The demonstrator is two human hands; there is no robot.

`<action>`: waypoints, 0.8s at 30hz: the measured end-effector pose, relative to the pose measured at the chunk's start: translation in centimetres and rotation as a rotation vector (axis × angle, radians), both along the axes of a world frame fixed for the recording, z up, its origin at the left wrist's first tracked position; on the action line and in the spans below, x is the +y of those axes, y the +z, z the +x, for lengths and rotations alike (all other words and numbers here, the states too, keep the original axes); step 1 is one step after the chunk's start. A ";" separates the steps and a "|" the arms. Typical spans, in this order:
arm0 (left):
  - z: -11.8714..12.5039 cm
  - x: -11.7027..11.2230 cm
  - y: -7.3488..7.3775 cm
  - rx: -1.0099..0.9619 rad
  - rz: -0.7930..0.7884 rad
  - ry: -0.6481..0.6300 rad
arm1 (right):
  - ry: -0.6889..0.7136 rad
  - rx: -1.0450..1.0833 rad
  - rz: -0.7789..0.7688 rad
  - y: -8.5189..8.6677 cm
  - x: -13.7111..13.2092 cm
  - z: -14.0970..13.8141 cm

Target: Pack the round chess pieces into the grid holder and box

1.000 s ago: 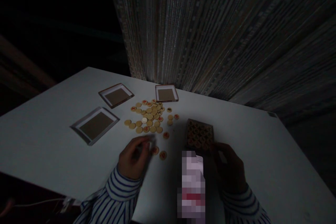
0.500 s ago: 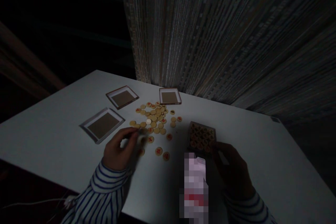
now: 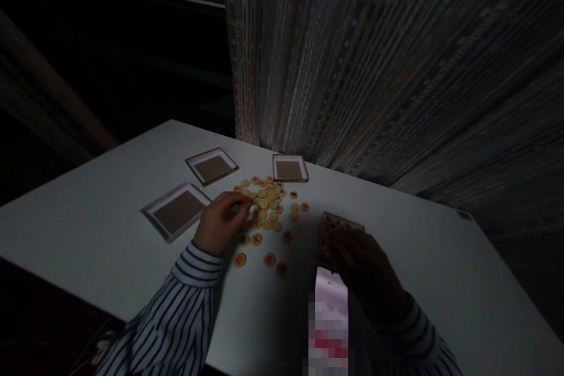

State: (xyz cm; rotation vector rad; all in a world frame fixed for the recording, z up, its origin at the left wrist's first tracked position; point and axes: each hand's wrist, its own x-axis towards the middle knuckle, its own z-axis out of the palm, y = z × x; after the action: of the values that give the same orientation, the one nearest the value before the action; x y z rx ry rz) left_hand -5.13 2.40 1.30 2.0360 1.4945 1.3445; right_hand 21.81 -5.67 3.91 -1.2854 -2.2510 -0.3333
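Note:
Several round tan game pieces (image 3: 268, 202) with red or dark marks lie scattered on a white table (image 3: 88, 229). My left hand (image 3: 222, 223) reaches into the near edge of the pile, fingers pinched together over the pieces; what they hold is hidden. My right hand (image 3: 368, 273), in deep shadow, rests over a small dark box (image 3: 341, 226) filled with more pieces, its fingers curled over the box's near side.
Three shallow trays with brown insides lie on the table: one at the left (image 3: 178, 211), one further back (image 3: 212, 166), one by the wall (image 3: 289, 168). A ribbed textured wall (image 3: 396, 70) rises behind. A pale slip of paper (image 3: 331, 299) hangs below me.
My left hand moved forward and right from the loose pieces at the front into the pile. My right hand slid up over the box, covering most of it.

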 end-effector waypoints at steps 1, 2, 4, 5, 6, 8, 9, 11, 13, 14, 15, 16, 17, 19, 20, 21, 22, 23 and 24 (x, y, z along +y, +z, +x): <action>0.0 0.2 -0.5 0.024 0.009 -0.031 | 0.006 0.001 -0.021 0.2 0.3 -0.3; -0.1 0.4 -0.9 0.038 0.019 -0.050 | 0.009 0.001 -0.044 0.3 0.5 -0.6; -0.3 0.5 -1.6 0.069 0.022 -0.076 | 0.018 -0.012 -0.086 0.6 1.0 -1.1; -0.4 0.6 -1.9 0.086 0.022 -0.083 | 0.022 -0.022 -0.103 0.7 1.3 -1.3; -0.6 0.6 -2.2 0.106 0.021 -0.089 | 0.022 -0.032 -0.116 0.7 1.5 -1.6; -0.9 0.6 -2.7 0.160 0.024 -0.095 | 0.014 -0.049 -0.132 0.9 2.1 -2.1; -1.0 0.6 -2.9 0.191 0.029 -0.093 | 0.011 -0.057 -0.142 1.0 2.3 -2.4; -1.2 0.6 -3.3 0.255 0.047 -0.084 | 0.013 -0.072 -0.165 1.2 2.8 -3.1; -1.2 0.5 -3.5 0.303 0.066 -0.075 | 0.024 -0.080 -0.195 1.4 3.1 -3.7; -1.1 0.4 -3.6 0.321 0.073 -0.075 | 0.030 -0.077 -0.205 1.4 3.2 -4.0; -1.0 0.3 -3.7 0.335 0.079 -0.078 | 0.035 -0.069 -0.211 1.4 3.3 -4.3; -0.9 0.2 -3.7 0.348 0.084 -0.078 | 0.040 -0.063 -0.216 1.3 3.4 -4.6; -0.8 0.2 -3.7 0.362 0.087 -0.078 | 0.045 -0.060 -0.224 1.2 3.4 -4.8; -0.6 0.0 -3.8 0.394 0.086 -0.080 | 0.055 -0.062 -0.245 0.9 3.5 -5.2; -0.4 0.0 -3.9 0.413 0.080 -0.083 | 0.060 -0.070 -0.260 0.7 3.5 -5.3; -0.3 0.0 -4.0 0.433 0.069 -0.083 | 0.064 -0.078 -0.276 0.6 3.5 -5.4; -0.2 0.0 -4.0 0.451 0.059 -0.086 | 0.065 -0.086 -0.290 0.5 3.5 -5.4; -0.1 0.0 -4.1 0.466 0.049 -0.088 | 0.062 -0.093 -0.303 0.5 3.5 -5.5; 0.0 0.0 -4.2 0.478 0.043 -0.089 | 0.060 -0.100 -0.315 0.5 3.5 -5.5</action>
State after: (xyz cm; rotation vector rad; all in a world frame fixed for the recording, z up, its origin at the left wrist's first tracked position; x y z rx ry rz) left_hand -5.15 2.40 -2.87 2.5440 1.5341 0.8990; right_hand 16.31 -2.13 4.37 -1.3769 -2.4953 -0.0199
